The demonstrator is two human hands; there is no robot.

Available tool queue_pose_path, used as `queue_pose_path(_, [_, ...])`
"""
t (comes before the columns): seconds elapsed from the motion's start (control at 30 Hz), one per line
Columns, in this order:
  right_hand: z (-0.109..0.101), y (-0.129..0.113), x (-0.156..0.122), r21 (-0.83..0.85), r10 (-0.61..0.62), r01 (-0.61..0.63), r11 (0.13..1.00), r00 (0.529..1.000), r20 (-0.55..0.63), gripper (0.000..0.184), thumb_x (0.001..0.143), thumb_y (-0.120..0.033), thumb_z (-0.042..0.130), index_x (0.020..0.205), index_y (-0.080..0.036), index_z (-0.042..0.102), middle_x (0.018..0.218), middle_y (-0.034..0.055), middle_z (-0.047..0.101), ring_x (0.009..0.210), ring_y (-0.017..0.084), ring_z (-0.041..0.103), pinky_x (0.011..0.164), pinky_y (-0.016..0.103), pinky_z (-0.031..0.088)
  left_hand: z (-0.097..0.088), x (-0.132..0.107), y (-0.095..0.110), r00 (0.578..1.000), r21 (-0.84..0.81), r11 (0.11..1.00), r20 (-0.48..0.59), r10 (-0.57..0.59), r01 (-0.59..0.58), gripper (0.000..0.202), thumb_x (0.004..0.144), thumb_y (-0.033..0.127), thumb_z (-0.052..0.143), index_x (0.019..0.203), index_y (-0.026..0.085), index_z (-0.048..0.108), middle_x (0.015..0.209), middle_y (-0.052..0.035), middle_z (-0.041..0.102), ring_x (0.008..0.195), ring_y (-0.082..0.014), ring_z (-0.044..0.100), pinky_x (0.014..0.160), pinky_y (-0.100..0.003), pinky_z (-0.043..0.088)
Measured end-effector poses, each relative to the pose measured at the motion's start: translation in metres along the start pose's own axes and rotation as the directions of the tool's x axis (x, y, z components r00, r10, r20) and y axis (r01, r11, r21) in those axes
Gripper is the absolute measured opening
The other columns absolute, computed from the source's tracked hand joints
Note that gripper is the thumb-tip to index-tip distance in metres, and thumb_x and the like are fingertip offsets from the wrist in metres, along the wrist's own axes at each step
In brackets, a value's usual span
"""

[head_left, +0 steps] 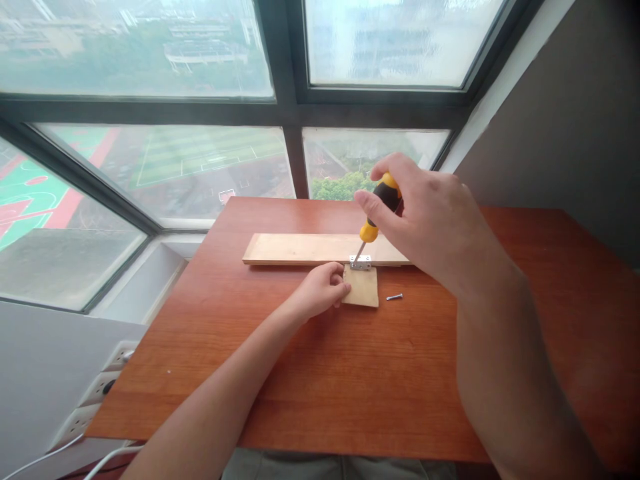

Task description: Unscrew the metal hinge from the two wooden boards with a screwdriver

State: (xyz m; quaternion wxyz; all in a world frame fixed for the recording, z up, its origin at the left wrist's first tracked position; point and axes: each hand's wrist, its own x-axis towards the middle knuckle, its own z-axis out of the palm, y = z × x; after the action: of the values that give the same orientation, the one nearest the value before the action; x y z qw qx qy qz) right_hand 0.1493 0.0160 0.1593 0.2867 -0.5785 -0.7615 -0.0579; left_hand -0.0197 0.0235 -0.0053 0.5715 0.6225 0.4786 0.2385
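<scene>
Single view from a head-worn camera, looking forward and steeply down at close range over the wooden worktop [360, 387], with the window [289, 107] beyond filling the top.

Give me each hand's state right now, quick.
Left hand: closed on the small wooden board, left edge.
Right hand: closed, holding the yellow-and-black screwdriver.

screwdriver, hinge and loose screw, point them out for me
screwdriver [369, 232]: head view, on the yellow collar at the bottom of its handle
hinge [365, 264]: head view, on the middle of its metal plate
screw [395, 297]: head view, on the middle of its shank
</scene>
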Motion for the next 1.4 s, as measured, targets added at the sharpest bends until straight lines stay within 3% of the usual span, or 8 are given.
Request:
queue_pose_path(0.23, [-0.001, 0.0, 0.001, 0.045, -0.025, 0.023, 0.999, 0.999, 0.039, 0.027, 0.087, -0.023, 0.048, 0.111, -0.022, 0.06, 0.084, 0.005, 0.067, 0.071, 0.021, 0.059, 0.063, 0.033, 0.041, -0.004, -0.002, 0.005, 0.999, 0.003, 1.0, -0.041, -0.01, 0.01, 0.018, 0.08, 0.021, 0.061, 0.095, 0.015, 0.054, 0.052, 0.0062, 0.053, 0.044, -0.0091, 0.05, 0.042, -0.018, 0.038])
queue_pose_path(0.43, [0.003, 0.002, 0.002, -0.01, 0.042, -0.042, 0.999, 0.999, -0.01, 0.023, 0.088, -0.036, 0.053, 0.105, -0.023, 0.062, 0.081, 0.0055, 0.066, 0.073, 0.024, 0.06, 0.065, 0.036, 0.042, -0.003, -0.001, 0.003, 0.998, -0.02, 0.999, -0.044, -0.039, 0.038, 0.021, 0.081, 0.021, 0.061, 0.099, 0.014, 0.053, 0.054, 0.0056, 0.054, 0.044, -0.0093, 0.05, 0.039, -0.018, 0.035])
queue_pose_path(0.63, [0.0, 0.003, 0.002, 0.049, 0.003, -0.005, 0.999, 0.999, 0.048, 0.026, 0.082, -0.023, 0.054, 0.107, -0.024, 0.062, 0.085, 0.0046, 0.068, 0.074, 0.023, 0.061, 0.066, 0.035, 0.042, -0.004, -0.003, 0.007, 0.999, -0.011, 0.999, -0.028, -0.035, 0.035, 0.02, 0.082, 0.021, 0.06, 0.099, 0.014, 0.053, 0.055, 0.0058, 0.053, 0.045, -0.0086, 0.05, 0.041, -0.018, 0.037])
queue_pose_path(0.87, [-0.002, 0.001, 0.002, -0.017, 0.046, -0.046, 0.999, 0.999, 0.012, 0.022, 0.088, -0.037, 0.052, 0.1, -0.024, 0.065, 0.078, 0.0057, 0.067, 0.076, 0.025, 0.061, 0.065, 0.035, 0.041, -0.004, -0.005, 0.01, 0.999, -0.008, 1.0, -0.029, -0.029, 0.029, 0.018, 0.082, 0.021, 0.06, 0.098, 0.015, 0.053, 0.055, 0.0061, 0.052, 0.045, -0.0085, 0.05, 0.042, -0.018, 0.037])
queue_pose_path(1.27, [-0.008, -0.007, -0.002, 0.056, -0.029, 0.028, 0.998, 1.0, 0.003, 0.03, 0.084, -0.025, 0.049, 0.112, -0.023, 0.061, 0.083, 0.0028, 0.068, 0.07, 0.021, 0.06, 0.07, 0.036, 0.044, -0.008, -0.006, 0.013, 0.998, -0.168, 0.985, 0.035, -0.045, 0.05, 0.027, 0.079, 0.027, 0.067, 0.099, 0.013, 0.057, 0.06, 0.0053, 0.052, 0.051, -0.0078, 0.049, 0.047, -0.019, 0.036])
queue_pose_path(1.4, [-0.004, -0.005, 0.0, 0.031, 0.011, -0.011, 0.999, 1.0, 0.004, 0.028, 0.087, -0.034, 0.05, 0.111, -0.023, 0.061, 0.083, 0.0034, 0.066, 0.071, 0.022, 0.06, 0.07, 0.037, 0.043, -0.007, -0.006, 0.014, 0.998, -0.194, 0.979, 0.039, -0.051, 0.057, 0.028, 0.078, 0.029, 0.069, 0.098, 0.013, 0.058, 0.062, 0.0047, 0.053, 0.052, -0.0076, 0.048, 0.048, -0.019, 0.036])
